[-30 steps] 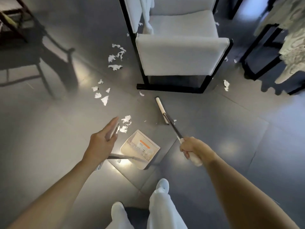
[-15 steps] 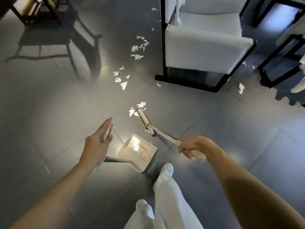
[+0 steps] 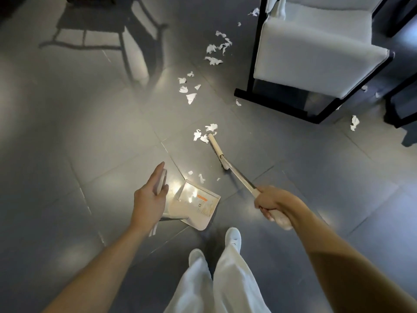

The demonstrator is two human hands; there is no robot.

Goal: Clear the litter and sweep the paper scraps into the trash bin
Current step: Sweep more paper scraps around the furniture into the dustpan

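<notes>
Fingers of my right hand (image 3: 273,202) are clenched round the pale grip of the broom (image 3: 237,176). Its narrow cream head rests on the grey tiled floor (image 3: 90,132), with its far tip touching a small cluster of paper scraps (image 3: 204,134). My left hand (image 3: 150,199) pinches the upright white handle of the dustpan (image 3: 198,206) between thumb and nearly straight fingers. The pan sits on the tiles just ahead of my white shoes (image 3: 233,237). A few tiny scraps lie between pan and broom, and more trail away beside the white armchair (image 3: 316,53).
</notes>
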